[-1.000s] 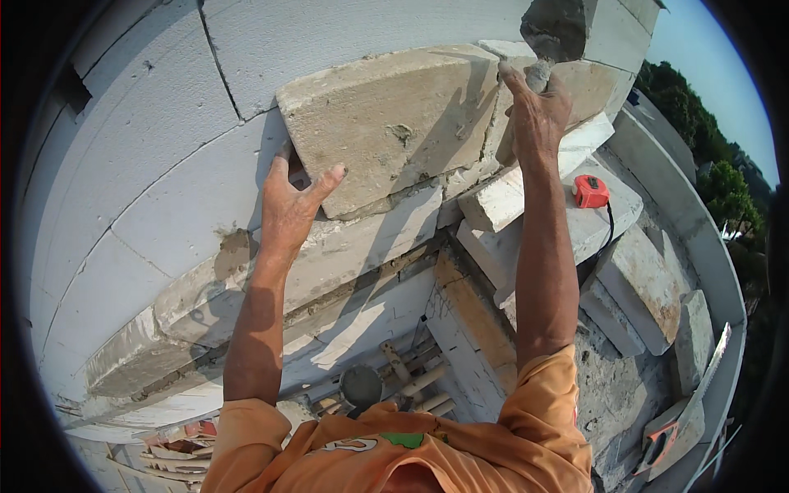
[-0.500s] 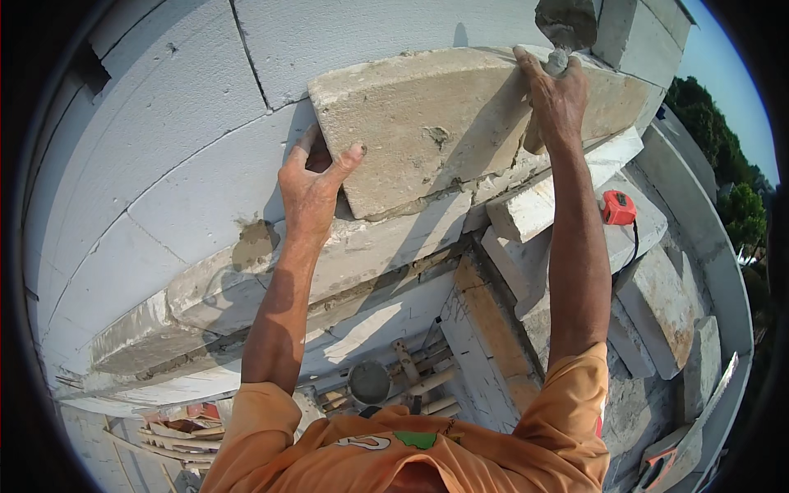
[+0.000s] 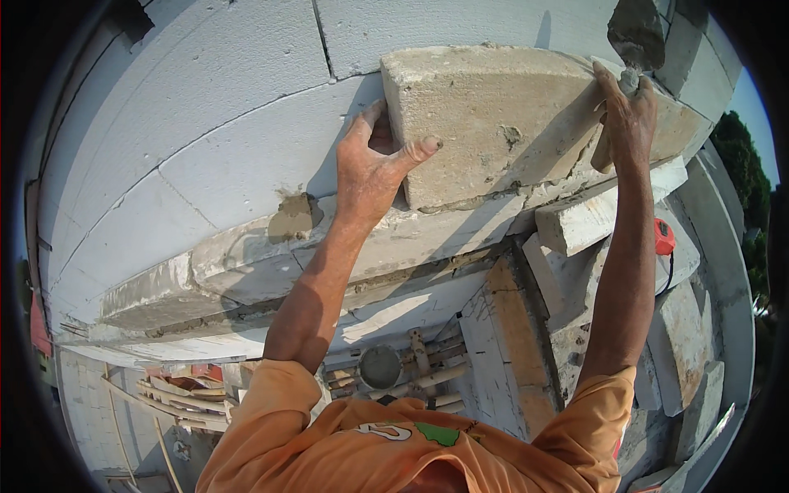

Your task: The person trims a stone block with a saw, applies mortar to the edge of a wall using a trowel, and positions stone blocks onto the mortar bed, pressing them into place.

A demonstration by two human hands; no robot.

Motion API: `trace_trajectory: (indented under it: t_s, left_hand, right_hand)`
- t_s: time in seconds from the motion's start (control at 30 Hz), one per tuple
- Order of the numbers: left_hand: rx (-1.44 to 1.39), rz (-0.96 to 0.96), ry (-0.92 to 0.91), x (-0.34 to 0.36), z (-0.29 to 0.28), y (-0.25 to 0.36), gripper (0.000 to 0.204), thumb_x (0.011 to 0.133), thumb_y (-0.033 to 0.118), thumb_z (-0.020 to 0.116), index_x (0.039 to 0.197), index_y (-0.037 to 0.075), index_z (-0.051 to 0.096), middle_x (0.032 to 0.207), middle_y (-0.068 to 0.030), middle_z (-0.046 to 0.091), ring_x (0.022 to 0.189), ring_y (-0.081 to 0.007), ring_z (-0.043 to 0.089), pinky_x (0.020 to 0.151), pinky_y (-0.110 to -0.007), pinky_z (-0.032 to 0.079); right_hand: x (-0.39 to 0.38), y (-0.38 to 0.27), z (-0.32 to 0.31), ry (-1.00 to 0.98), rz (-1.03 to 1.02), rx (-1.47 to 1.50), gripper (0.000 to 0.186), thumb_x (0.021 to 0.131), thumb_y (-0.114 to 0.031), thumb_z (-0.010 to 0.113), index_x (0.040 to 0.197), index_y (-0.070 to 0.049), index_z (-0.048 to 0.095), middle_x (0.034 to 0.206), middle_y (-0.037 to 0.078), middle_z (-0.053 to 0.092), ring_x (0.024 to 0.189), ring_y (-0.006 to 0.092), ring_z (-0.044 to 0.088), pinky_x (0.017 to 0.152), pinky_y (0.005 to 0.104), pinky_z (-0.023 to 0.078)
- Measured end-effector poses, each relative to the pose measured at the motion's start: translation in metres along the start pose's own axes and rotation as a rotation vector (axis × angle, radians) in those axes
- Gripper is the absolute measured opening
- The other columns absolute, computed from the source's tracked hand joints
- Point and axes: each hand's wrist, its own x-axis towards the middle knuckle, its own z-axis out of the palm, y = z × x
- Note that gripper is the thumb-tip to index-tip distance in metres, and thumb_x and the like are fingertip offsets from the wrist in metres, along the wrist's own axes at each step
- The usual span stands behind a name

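Observation:
A long, pale aerated-concrete block [image 3: 485, 123] stands on edge along a mortared ledge, near the light wall. My left hand [image 3: 370, 177] grips its left end, with the thumb on the front face and the other fingers round the end. Toward the block's right part, my right hand [image 3: 631, 123] is closed round a trowel. The trowel blade [image 3: 637, 37], grey with mortar, points up and away, while its handle end shows below the palm. The fingers of that hand rest at the block's top edge.
A patch of wet mortar [image 3: 294, 215] clings to the wall beside the ledge. Loose block pieces [image 3: 678, 353] and a red tape measure [image 3: 664, 237] lie at right. Below the ledge, a bucket [image 3: 380, 367] sits among poles. A saw blade [image 3: 708, 444] shows at lower right.
My view has swung left, so everything sits farther right in the picture. Both hands keep their holds, and the block shows no clear movement along the ledge.

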Motion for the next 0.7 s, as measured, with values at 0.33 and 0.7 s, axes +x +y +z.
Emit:
trace_trajectory:
  t_s: [0.33,0.7]
  left_hand:
    - [-0.065,-0.045,-0.074,-0.004,-0.011,0.0,0.112,0.071,0.061,0.082,0.137,-0.019,0.04,0.129,-0.0382,0.049,0.127,-0.0434,0.051,0.108,-0.049,0.043]
    - [0.025,-0.053,-0.083,-0.013,-0.022,-0.004,0.118,0.072,0.066,0.078,0.14,-0.021,0.035,0.14,-0.0472,0.035,0.139,-0.0517,0.035,0.115,-0.056,0.031]
  right_hand:
    - [0.01,0.012,0.005,0.013,-0.104,-0.09,0.061,0.084,-0.052,0.073,0.1,0.005,0.061,0.08,0.015,0.063,0.068,0.0203,0.064,0.062,0.0339,0.053]
    - [-0.035,-0.026,-0.034,0.171,0.229,0.029,0.059,0.084,-0.049,0.075,0.114,0.001,0.064,0.082,0.009,0.058,0.076,0.0171,0.057,0.069,0.0345,0.047]
